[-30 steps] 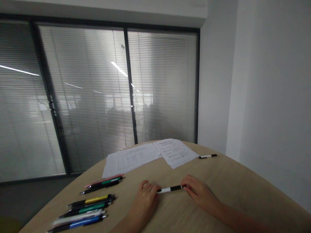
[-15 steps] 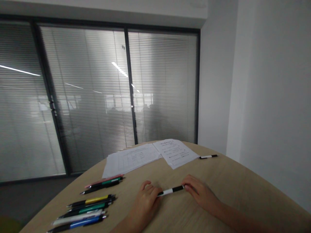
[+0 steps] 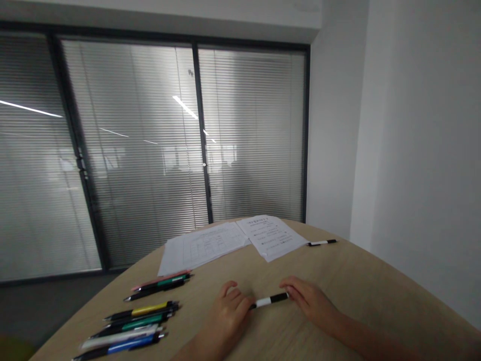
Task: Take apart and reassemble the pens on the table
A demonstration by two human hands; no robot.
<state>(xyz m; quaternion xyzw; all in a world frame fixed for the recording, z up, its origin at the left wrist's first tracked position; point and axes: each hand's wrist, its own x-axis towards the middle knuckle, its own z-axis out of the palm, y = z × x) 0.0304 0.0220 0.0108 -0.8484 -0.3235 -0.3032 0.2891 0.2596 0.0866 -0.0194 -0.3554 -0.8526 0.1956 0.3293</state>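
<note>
Between my two hands a black-and-white pen (image 3: 268, 301) lies nearly level, just above or on the tabletop; I cannot tell which. My left hand (image 3: 230, 317) is closed on its left end, with the index finger raised and curled. At the other end, the black tip of the pen is pinched by the fingers of my right hand (image 3: 310, 303). The ends of the pen are partly hidden by my fingers.
Several pens, among them a yellow one (image 3: 141, 311) and a blue one (image 3: 124, 347), lie at the left of the round wooden table (image 3: 285, 336). Printed sheets (image 3: 205, 245) lie at the back. Another black-and-white pen (image 3: 322, 242) rests beside them.
Both hands and the pen between them have shifted slightly right and toward me. The grip at both ends stays the same.
</note>
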